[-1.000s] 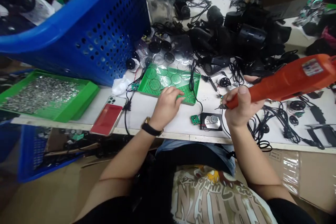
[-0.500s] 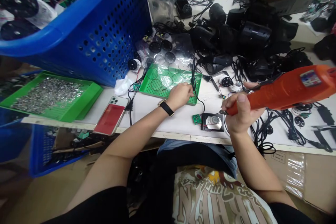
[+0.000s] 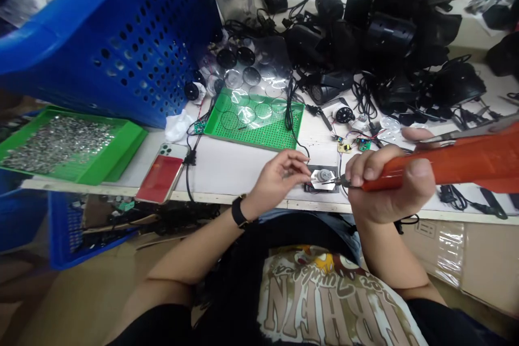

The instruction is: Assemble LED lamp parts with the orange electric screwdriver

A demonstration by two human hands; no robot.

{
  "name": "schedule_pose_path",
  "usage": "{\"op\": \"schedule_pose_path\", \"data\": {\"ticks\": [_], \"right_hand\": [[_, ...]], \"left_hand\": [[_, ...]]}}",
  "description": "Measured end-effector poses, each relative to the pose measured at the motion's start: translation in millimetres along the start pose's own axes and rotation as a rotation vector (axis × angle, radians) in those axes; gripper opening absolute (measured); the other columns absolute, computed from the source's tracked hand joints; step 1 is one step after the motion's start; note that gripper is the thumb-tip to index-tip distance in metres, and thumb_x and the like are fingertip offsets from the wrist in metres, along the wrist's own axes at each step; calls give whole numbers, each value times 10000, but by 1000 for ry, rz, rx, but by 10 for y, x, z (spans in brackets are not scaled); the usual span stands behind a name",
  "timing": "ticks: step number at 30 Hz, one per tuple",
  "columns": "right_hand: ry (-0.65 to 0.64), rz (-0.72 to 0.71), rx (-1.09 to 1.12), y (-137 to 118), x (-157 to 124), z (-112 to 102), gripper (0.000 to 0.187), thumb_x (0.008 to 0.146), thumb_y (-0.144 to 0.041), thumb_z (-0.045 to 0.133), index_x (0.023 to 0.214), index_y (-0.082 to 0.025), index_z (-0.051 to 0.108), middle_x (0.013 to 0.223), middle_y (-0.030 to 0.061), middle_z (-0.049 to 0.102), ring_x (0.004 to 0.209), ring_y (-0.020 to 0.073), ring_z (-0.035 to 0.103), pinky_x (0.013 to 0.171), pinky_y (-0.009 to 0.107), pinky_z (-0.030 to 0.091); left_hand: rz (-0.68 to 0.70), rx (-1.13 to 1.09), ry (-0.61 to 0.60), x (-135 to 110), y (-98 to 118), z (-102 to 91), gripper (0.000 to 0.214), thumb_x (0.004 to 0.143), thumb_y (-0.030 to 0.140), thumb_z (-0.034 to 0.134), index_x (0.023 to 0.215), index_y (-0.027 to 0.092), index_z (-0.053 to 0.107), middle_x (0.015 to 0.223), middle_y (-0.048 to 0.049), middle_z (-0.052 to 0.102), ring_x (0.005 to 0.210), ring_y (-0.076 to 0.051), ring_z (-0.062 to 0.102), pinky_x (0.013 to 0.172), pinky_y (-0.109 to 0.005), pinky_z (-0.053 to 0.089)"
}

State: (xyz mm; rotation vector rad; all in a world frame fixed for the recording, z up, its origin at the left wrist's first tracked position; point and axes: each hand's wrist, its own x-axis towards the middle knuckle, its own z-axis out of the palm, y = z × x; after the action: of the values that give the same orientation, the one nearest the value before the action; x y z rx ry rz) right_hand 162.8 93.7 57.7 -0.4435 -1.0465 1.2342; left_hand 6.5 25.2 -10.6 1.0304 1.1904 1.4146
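Observation:
My left hand (image 3: 279, 177) hovers with curled fingertips at the edge of a small silver motor (image 3: 323, 176), which sits on a black mat (image 3: 320, 188). Anything held in those fingers is too small to tell. My right hand (image 3: 389, 184) is closed around an orange soldering iron (image 3: 454, 165), its thin metal tip (image 3: 344, 182) right beside the motor. Behind them lies a green pegboard tray (image 3: 279, 138) bearing several clear round discs (image 3: 247, 114). A black cable crosses it. Small circuit boards (image 3: 352, 144) lie to the right.
A blue perforated basket (image 3: 138, 48) leans at the left above a green tray of small metal parts (image 3: 60, 146). A phone in a red case (image 3: 161, 173) and a white cloth (image 3: 176, 127) lie nearby. Black housings and cables (image 3: 385, 38) crowd the back right.
My left hand has moved right from the pegboard tray to the motor. The soldering iron's tip has come closer to the motor. The view has shifted slightly, and the green board beside the mat no longer shows.

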Motion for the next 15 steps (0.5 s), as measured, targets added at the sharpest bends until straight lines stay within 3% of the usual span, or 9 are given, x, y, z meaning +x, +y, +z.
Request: {"op": "schedule_pose_path", "data": {"ticks": [5,15], "right_hand": [[-105,-32,-115,-80,-132,26,170,885,-462,617,896,-294,597,477,-101,439,304,108,392,356,276,410],[-154,-30,-165,-100,-250,-57,252,893,-460,616,1101,-320,594,517,-91,514,332,146,455,378,327,454]], "left_hand": [[-115,-262,94,-313,-237,343,390,790,298,868,1104,203,657,858,-7,738,825,-133,704,807,-268,578],[-91,-207,112,-383,-328,423,355,838,368,833,1108,207,667,886,-27,756,861,-161,732,863,-322,600]]}}
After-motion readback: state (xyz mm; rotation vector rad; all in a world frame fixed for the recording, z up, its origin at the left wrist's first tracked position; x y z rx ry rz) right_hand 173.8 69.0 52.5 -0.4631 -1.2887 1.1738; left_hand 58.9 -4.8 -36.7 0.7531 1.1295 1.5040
